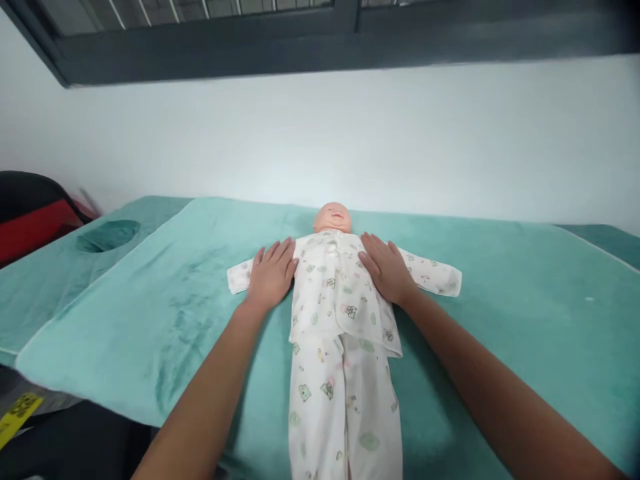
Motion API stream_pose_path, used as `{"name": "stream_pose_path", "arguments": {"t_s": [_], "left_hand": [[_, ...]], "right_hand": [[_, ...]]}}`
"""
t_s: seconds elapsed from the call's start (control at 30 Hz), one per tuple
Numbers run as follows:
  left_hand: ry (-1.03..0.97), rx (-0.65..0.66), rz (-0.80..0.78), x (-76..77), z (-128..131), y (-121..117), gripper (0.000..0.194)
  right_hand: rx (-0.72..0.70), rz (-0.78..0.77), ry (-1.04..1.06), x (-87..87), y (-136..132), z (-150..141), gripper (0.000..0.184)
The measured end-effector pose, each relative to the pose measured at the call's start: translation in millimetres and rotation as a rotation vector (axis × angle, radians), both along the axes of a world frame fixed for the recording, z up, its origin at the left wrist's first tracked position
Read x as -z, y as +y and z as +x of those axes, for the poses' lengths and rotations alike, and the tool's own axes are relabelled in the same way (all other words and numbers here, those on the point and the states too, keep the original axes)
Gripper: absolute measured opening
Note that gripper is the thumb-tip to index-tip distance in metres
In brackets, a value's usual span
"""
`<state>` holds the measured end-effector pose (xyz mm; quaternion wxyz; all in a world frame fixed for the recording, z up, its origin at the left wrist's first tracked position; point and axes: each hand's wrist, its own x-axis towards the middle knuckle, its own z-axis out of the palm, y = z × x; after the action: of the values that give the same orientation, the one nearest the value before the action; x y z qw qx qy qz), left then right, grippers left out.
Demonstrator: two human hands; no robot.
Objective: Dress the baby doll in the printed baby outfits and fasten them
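A baby doll (333,217) lies on its back in the middle, its head toward the wall. It wears a white printed jacket (327,287) with both sleeves spread sideways, and matching white trousers (320,400) that run out of the bottom of the view. My left hand (273,273) rests flat on the sleeve at the doll's shoulder, fingers stretched out. On the other side, my right hand (387,267) lies flat over the jacket's chest edge and sleeve top, its fingers extended. Neither hand grips the cloth. The doll's hands and feet do not show.
A teal cloth (500,320) covers the bed under the doll. At the left end, the bed has a face hole (108,236). Behind stand a white wall (320,140) and a dark window frame (225,50). Black and red items (35,227) sit at the far left.
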<state>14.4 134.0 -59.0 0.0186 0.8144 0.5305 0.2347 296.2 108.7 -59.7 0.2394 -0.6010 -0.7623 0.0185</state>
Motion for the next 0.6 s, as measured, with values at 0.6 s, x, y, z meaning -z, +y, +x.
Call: {"name": "stream_pose_path", "arguments": {"t_s": [0.6], "left_hand": [[-0.352,-0.285,-0.148,26.9,-45.9,-160.1,0.041]], "right_hand": [[0.209,0.020,0.097,35.0,-170.0,35.1,0.061]]}}
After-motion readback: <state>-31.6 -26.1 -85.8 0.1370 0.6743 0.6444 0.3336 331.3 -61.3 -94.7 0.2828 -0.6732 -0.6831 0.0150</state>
